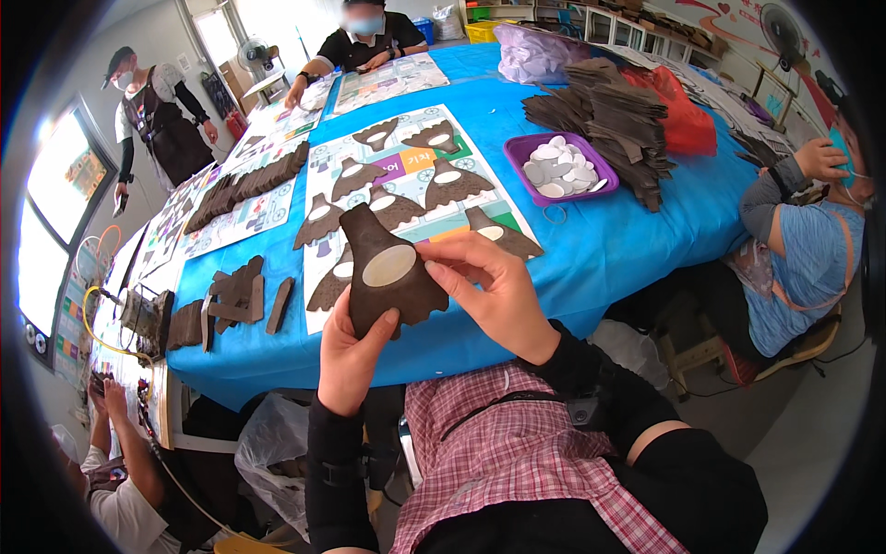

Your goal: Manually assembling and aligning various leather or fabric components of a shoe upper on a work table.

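Seemingly, left fingers (377, 331) pinch brown cutout's (406, 300) edge.

Black sleeves (334, 462) are worn at seven and four o'clock; toward six, a pink checked apron (508, 452) is crossed by a thin black strap (521, 397).

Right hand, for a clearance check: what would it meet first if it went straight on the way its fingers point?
The dark brown piece held in the left hand: the right hand seems to be at its edge, though depth leaves contact unclear.
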Demonstrator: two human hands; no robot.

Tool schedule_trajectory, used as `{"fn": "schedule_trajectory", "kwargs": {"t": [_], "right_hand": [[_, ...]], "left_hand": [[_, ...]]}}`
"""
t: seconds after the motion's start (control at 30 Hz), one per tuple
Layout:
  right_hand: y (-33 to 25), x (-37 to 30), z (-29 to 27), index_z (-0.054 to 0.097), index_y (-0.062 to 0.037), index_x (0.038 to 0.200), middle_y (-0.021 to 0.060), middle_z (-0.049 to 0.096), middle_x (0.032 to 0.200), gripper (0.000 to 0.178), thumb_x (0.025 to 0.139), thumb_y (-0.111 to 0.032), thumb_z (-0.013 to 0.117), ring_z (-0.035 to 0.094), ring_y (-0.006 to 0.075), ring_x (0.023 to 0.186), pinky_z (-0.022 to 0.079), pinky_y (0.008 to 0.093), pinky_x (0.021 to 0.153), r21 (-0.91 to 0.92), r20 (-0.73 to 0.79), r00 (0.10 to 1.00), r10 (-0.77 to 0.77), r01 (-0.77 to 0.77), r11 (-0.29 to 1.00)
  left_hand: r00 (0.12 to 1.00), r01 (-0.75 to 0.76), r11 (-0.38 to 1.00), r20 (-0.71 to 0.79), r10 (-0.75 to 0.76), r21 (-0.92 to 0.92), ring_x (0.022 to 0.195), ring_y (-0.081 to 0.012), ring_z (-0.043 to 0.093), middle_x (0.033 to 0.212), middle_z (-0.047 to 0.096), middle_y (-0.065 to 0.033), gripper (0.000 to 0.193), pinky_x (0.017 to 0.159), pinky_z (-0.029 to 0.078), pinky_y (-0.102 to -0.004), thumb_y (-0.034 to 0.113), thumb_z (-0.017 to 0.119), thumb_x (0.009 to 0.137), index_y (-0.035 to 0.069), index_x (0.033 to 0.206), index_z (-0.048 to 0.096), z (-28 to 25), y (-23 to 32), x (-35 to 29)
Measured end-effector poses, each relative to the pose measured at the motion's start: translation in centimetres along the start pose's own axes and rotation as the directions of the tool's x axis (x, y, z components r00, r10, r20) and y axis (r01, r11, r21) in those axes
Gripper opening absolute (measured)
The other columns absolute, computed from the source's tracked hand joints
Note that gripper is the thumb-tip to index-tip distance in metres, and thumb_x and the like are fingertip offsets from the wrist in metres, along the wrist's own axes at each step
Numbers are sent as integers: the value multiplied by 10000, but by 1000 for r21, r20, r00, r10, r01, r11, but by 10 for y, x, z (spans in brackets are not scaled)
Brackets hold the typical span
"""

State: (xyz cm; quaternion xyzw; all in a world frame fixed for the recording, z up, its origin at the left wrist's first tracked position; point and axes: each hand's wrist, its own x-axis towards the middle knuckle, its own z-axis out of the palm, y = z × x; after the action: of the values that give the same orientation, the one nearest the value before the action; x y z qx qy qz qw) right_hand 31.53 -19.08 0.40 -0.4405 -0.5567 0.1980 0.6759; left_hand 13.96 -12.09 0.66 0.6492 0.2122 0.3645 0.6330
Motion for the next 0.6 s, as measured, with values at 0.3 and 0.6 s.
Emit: {"fn": "schedule_trajectory", "kwargs": {"t": [0.3,0.6], "right_hand": [[4,-5,2,594,-6,1111,58,632,1007,232,903,-107,588,588,111,940,472,243,832,421,44,952,302,-291,859],[11,-2,0,600,-10,1011,33,627,956,165,891,-124,611,581,87,883,477,229,769,433,22,949,314,-292,853]], "left_hand": [[1000,7,999,-29,-6,39,880,-76,564,1034,601,-30,390,749,465,-223,25,591,865,-7,1231,461,4,0,-1],[1000,14,999,20,-15,42,849,-79,557,1045,589,-38,445,721,462,-230,26,597,864,-24,1268,419,3,-5,0]]}}
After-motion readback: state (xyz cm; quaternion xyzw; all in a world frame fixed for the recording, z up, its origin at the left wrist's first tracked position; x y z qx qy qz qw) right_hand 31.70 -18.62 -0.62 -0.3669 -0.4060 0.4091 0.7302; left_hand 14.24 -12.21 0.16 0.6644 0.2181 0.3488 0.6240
